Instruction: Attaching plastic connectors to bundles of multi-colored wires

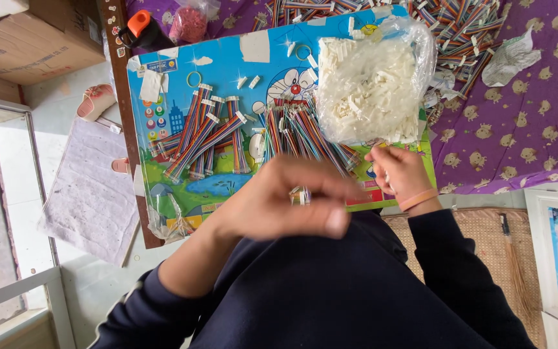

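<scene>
pinching a ribbon cable (300, 196) end, the left hand (279, 200) steadies it while the right hand (398, 173), just below the connector bag (372, 87), pinches a small white piece.

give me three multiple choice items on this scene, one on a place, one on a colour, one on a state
1. Where does the clear bag of white connectors lie?
A. on the cartoon board
B. on the floor mat
C. inside the cardboard box

2. What colour is the band on the right wrist?
A. green
B. orange-pink
C. black

3. What is the state of the left hand?
A. flat and open on the board
B. fingers pinched on a small piece of ribbon cable
C. tucked in a sleeve

Answers:
1. A, the bag rests on the upper right part of the cartoon board, above the right hand.
2. B, the wrist band shows orange-pink against the dark sleeve.
3. B, the left hand is raised, blurred, with fingertips closed around a small ribbon cable piece.
</scene>
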